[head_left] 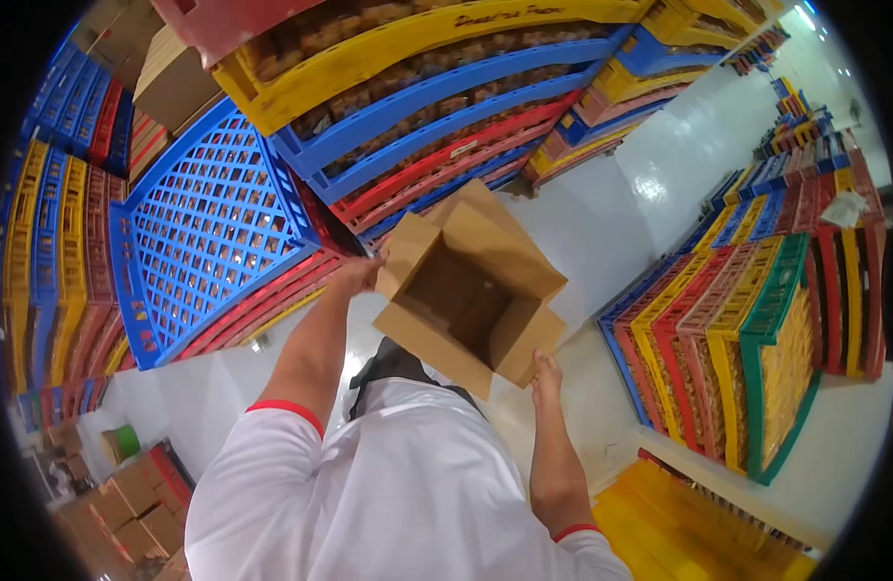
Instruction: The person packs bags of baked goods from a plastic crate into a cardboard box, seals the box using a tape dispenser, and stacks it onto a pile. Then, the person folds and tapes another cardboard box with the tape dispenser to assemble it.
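Note:
An open cardboard box (456,300) is held in front of my body, its flaps folded outward and its inside showing bare brown walls. My left hand (362,275) grips the box at its left side, with the fingers partly hidden behind a flap. At the lower right corner, my right hand (546,373) holds the box, thumb up against a flap. Just left of my left arm lies a blue lattice crate (214,228) on top of a stack of red crates.
Tall stacks of yellow, blue and red crates (427,107) filled with small brown items stand ahead. More crates (717,339), one green, stand at the right. Cardboard boxes (136,508) sit at lower left. A pale floor aisle (601,213) runs between the stacks.

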Demonstrator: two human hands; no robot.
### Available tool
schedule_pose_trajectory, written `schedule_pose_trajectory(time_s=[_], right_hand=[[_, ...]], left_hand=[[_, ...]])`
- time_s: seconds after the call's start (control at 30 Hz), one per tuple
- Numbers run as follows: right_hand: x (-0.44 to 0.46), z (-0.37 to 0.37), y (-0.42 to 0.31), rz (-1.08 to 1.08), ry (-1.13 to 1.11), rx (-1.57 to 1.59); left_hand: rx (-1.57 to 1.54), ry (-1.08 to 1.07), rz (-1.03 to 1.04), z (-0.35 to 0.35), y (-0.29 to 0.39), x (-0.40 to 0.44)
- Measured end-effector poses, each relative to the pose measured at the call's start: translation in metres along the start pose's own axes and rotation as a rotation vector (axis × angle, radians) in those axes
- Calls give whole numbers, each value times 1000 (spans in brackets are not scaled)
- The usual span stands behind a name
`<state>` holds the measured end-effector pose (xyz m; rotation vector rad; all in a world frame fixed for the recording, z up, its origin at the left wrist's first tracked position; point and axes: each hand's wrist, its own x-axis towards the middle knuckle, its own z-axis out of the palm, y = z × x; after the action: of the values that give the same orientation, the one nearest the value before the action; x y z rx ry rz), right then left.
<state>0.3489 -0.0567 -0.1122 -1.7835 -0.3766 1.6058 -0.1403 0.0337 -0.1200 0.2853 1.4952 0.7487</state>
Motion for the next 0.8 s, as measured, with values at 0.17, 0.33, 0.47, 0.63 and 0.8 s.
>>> schedule_pose_trajectory(time_s=[0.17, 0.33, 0.47, 0.63, 0.8], right_hand=[[99, -18, -3, -128, 228, 230], [81, -24, -108, -134, 35, 50], [82, -21, -111, -330, 23, -101], [110, -8, -36, -601, 200, -180], [81, 20, -32, -441, 162, -56]], left_hand=[[-349, -79, 299, 44, 6, 27], [-282, -117, 394, 89, 126, -57], [-87, -111, 595, 86, 128, -89], [-126, 35, 623, 40, 42, -26], [149, 367, 547, -24, -36, -99]])
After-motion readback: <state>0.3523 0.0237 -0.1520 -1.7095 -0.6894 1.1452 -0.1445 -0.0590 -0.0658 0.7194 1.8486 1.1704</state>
